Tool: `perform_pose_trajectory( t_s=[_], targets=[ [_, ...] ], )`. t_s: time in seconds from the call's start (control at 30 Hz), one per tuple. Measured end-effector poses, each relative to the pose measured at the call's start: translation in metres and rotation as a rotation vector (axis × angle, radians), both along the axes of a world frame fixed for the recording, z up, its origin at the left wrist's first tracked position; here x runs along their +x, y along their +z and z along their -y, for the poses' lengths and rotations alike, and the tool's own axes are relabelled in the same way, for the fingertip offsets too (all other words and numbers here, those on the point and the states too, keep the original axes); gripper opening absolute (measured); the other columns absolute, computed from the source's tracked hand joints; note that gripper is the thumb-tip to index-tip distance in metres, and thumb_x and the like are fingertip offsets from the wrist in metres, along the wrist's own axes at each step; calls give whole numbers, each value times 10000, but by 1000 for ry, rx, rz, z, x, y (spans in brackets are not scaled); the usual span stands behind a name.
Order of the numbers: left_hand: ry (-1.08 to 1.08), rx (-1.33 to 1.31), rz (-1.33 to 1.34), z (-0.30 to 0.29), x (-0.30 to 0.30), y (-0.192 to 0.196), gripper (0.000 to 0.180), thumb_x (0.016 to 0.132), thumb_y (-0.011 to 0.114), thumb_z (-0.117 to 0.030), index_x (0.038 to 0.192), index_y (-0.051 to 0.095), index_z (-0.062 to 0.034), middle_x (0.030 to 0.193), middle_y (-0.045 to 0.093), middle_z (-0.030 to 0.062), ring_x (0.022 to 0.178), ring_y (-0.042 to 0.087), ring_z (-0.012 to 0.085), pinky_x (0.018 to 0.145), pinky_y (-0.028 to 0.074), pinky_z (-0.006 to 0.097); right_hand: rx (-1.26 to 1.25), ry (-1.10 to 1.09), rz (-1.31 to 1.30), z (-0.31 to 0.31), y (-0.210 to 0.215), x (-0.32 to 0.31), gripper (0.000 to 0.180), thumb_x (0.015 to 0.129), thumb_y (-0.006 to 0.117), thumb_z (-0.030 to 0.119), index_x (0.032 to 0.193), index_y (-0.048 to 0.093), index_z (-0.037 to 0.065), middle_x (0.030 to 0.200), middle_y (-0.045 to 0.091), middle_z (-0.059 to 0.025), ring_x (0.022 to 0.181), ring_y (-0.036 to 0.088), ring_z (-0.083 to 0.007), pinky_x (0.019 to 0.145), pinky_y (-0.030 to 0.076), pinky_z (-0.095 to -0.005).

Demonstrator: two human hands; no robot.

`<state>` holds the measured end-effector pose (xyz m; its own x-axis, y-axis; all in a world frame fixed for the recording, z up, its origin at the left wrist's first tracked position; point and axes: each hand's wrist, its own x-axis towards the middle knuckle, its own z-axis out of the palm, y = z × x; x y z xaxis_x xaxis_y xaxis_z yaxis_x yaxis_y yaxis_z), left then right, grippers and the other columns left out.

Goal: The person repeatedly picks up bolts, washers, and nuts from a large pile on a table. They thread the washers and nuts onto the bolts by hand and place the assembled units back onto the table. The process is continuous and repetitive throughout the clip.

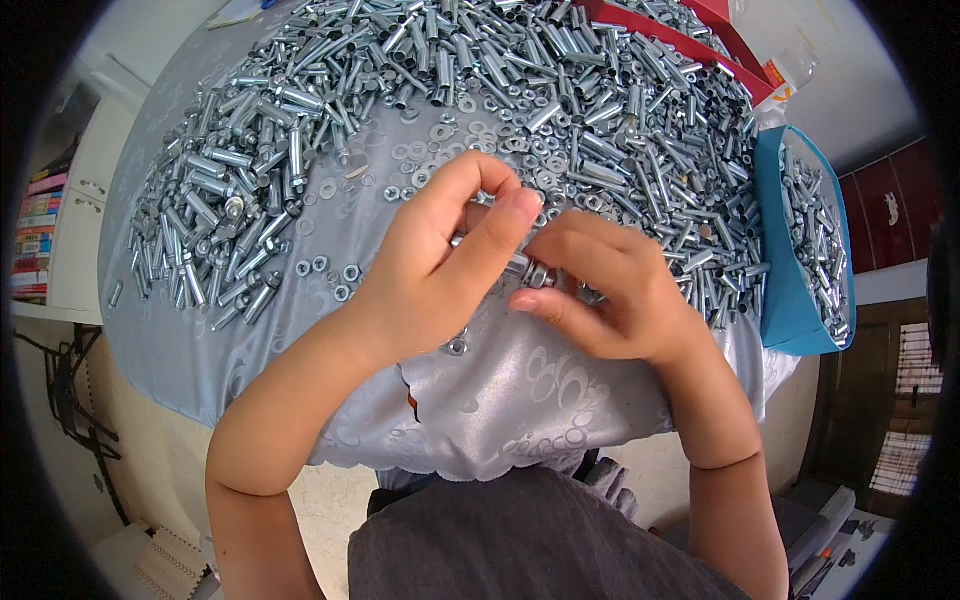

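Observation:
Between my two hands, above the near middle of the table, is a shiny metal expansion bolt (pixel 518 264) with a nut (pixel 541 275) at its right end. My left hand (pixel 430 265) is closed around its left part, thumb against the bent fingers, so that end is hidden. At the nut end, the fingers and thumb of my right hand (pixel 620 285) pinch from the right. Just beyond my hands lie loose flat washers (pixel 441 132) and hex nuts (pixel 350 272). A few nuts (pixel 457 346) sit below my left wrist.
A heap of bolts and metal sleeves (pixel 460 50) spreads across the far side, with assembled expansion bolts (pixel 215 190) at left. A blue box (pixel 785 250) of metal parts stands right, a red box (pixel 690 45) far right. The silvery tablecloth (pixel 560 400) has a tear near me.

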<state>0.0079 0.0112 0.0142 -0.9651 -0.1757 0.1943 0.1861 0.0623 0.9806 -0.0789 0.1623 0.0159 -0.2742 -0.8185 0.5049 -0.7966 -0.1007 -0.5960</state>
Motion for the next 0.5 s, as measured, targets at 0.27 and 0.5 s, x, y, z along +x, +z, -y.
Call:
perform_pose_trajectory(
  t_s=[0.27, 0.5],
  targets=[
    [-28, 4, -3, -1, 1, 1, 200, 888, 505, -226, 881, 454, -33, 736, 468, -19, 603, 439, 19, 508, 352, 178, 91, -68, 183, 2, 8, 7, 184, 793, 613, 177, 799, 545, 6, 641, 519, -120, 555, 523, -270, 479, 404, -325],
    [-13, -114, -51, 0, 0, -6, 175, 890, 498, -200, 884, 449, -32, 721, 475, -1, 603, 453, 23, 503, 350, 180, 355, -24, 583, 2, 8, 7, 320, 871, 525, 278, 701, 546, 7, 560, 486, -71, 489, 451, -119, 448, 374, -263]
  ],
)
